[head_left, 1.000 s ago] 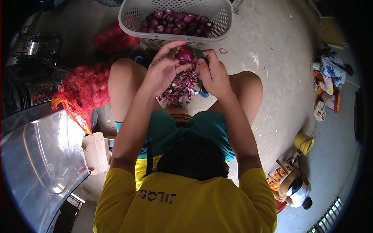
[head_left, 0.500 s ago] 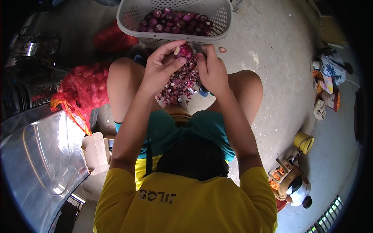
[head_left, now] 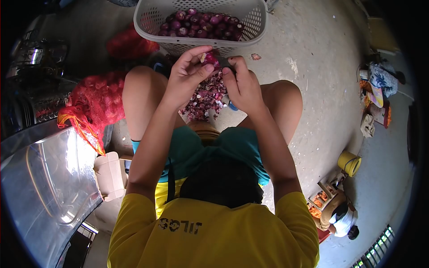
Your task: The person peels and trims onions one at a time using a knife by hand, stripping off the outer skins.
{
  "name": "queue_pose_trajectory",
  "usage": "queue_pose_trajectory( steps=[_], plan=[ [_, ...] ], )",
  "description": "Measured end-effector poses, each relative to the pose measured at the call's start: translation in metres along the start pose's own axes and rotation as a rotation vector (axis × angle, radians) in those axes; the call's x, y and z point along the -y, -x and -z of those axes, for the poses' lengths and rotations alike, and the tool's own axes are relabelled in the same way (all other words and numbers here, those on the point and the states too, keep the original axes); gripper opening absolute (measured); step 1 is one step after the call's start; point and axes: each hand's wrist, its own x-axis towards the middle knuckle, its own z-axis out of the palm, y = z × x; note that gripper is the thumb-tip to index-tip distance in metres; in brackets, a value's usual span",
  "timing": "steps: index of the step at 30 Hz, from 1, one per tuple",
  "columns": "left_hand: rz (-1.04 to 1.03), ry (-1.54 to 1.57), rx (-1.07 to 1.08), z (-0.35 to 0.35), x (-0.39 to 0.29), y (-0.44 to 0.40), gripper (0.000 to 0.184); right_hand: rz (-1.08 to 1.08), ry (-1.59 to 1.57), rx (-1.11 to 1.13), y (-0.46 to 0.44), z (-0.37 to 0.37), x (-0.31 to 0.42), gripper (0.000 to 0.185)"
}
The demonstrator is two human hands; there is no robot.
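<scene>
My left hand (head_left: pixel 185 78) is closed around a red onion (head_left: pixel 209 58), with the thumb on its near side. A pale end of the onion shows at the left. My right hand (head_left: pixel 243 87) is closed on what looks like a small knife (head_left: pixel 225 63), its dark blade against the onion's right side. The fingers hide its handle. Below both hands, a heap of purple onion skins (head_left: pixel 203 100) lies on the floor between my knees. Just beyond them stands a grey perforated basket (head_left: pixel 201 43) holding many red onions (head_left: pixel 196 24).
A red mesh sack (head_left: pixel 96 96) filled with round produce lies by my left knee, with another red sack (head_left: pixel 129 44) farther off. Cardboard (head_left: pixel 110 176) rests near a shiny metal surface (head_left: pixel 53 192). At right are a yellow bucket (head_left: pixel 349 164) and a seated person (head_left: pixel 342 219).
My right hand has shifted slightly left and down, bringing the blade onto the onion. The left hand has turned the onion a little.
</scene>
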Motion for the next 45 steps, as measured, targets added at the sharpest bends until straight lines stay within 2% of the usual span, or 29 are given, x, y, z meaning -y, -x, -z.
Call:
queue_pose_trajectory(
  steps=[7, 13, 16, 19, 25, 34, 37, 40, 43, 45],
  plan=[
    [0.029, 0.05, -0.002, -0.004, -0.007, 0.002, 0.039, -0.069, 0.032, -0.053, -0.006, 0.001, -0.004, 0.019],
    [0.011, 0.089, 0.01, -0.002, -0.004, 0.001, 0.038, 0.032, 0.054, -0.011, 0.0, -0.001, 0.005, 0.02],
    [0.047, 0.097, -0.009, -0.001, -0.005, 0.001, 0.038, -0.024, 0.129, -0.031, -0.005, -0.004, 0.0, 0.02],
    [0.05, 0.15, -0.011, -0.004, -0.007, 0.002, 0.039, -0.077, 0.042, -0.094, -0.006, -0.001, -0.003, 0.019],
    [0.036, 0.179, -0.003, -0.004, -0.007, 0.001, 0.038, 0.039, 0.036, -0.027, -0.001, -0.001, 0.005, 0.019],
    [0.038, 0.146, -0.024, -0.005, -0.009, 0.001, 0.038, -0.075, -0.035, -0.089, -0.006, -0.001, -0.001, 0.02],
    [0.029, 0.149, -0.016, -0.004, -0.007, 0.0, 0.038, 0.081, -0.02, -0.175, -0.005, -0.007, -0.003, 0.02],
    [0.026, 0.145, -0.03, -0.005, -0.007, 0.0, 0.037, 0.089, -0.029, -0.154, -0.005, -0.004, -0.003, 0.021],
    [0.044, 0.15, -0.048, -0.008, -0.011, 0.0, 0.036, 0.026, -0.034, -0.004, -0.004, 0.003, 0.0, 0.018],
    [0.038, 0.148, -0.047, -0.006, -0.01, -0.001, 0.036, 0.031, 0.006, 0.019, -0.006, 0.001, 0.0, 0.016]
  ],
)
